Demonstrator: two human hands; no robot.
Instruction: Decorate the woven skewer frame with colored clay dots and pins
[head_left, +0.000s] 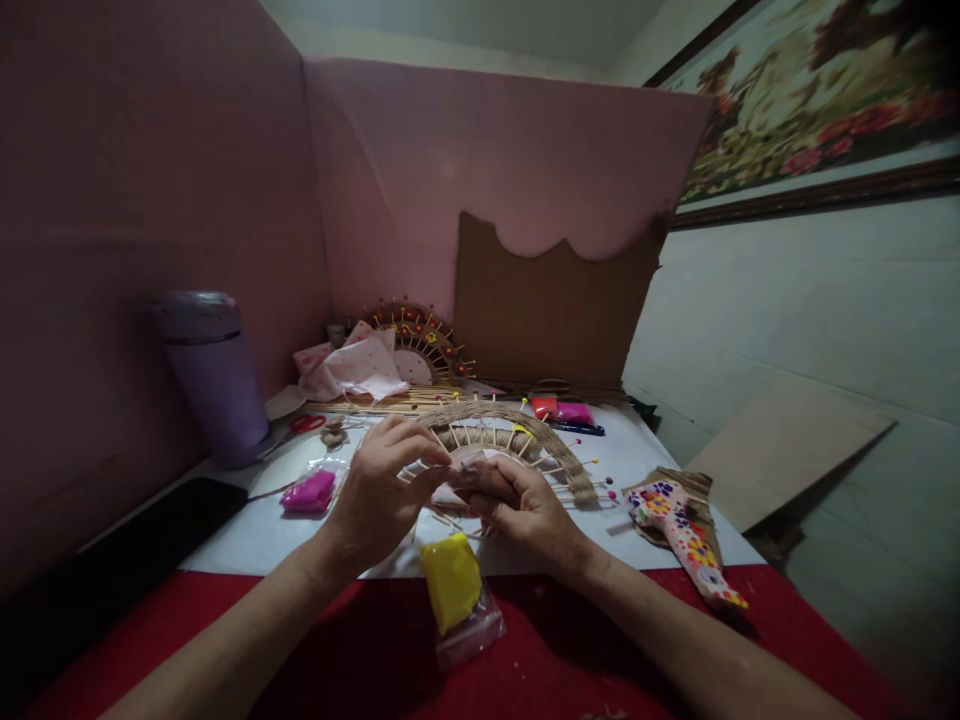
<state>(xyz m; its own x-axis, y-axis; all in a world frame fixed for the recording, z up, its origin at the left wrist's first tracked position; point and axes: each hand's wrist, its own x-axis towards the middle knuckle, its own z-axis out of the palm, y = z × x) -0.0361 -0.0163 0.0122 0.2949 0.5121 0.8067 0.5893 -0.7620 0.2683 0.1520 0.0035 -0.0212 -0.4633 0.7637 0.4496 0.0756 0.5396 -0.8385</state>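
Both of my hands meet over the middle of the table at a small clear plastic bag (pixel 471 466) with something brownish in it. My left hand (pixel 379 480) pinches the bag's edge between thumb and fingers. Curled around its other side is my right hand (pixel 529 505). Just behind them lies a half-round fan-shaped piece (pixel 559 450) of twine-wrapped arches and thin sticks, tipped with small coloured balls; my hands cover part of it. Closer to me, a yellow block in a clear zip bag (pixel 451 585) rests at the red cloth's edge.
A bright pink packet (pixel 309 490), a black flat device (pixel 176 520) and a purple tumbler (pixel 214 385) stand or lie left. A flower-patterned, gun-shaped tool (pixel 682 535) lies right. Behind are red and pink packets (pixel 559 410), a finished-looking arch (pixel 424 330) and cardboard (pixel 551 305).
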